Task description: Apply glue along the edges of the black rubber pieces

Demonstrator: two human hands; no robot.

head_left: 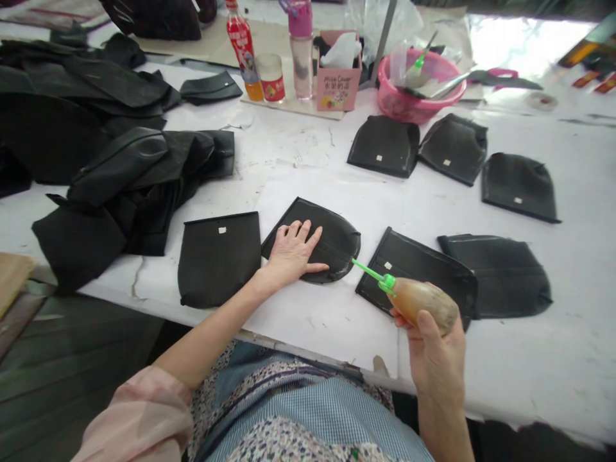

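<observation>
My left hand point(293, 251) lies flat with fingers spread on a black leather-like piece point(332, 240) with one rounded end. In my right hand point(433, 346) is a squeeze bottle point(423, 303) of amber liquid, its thin green nozzle point(368, 268) tilted left. The nozzle tip is at the rounded edge of that piece; whether it touches I cannot tell. Left of my left hand lies another black piece point(219, 263) bearing a small pale tag. Partly behind the bottle, a tagged black piece point(409, 256) overlaps a further one point(505, 273).
Several black pieces point(385, 144) lie at the back right. A heap of black material point(120, 160) covers the left side. Along the back stand a red-labelled bottle point(243, 51), a jar point(271, 78), a pink-lidded bottle point(301, 61), a pink box point(338, 80) and a pink basin point(414, 109).
</observation>
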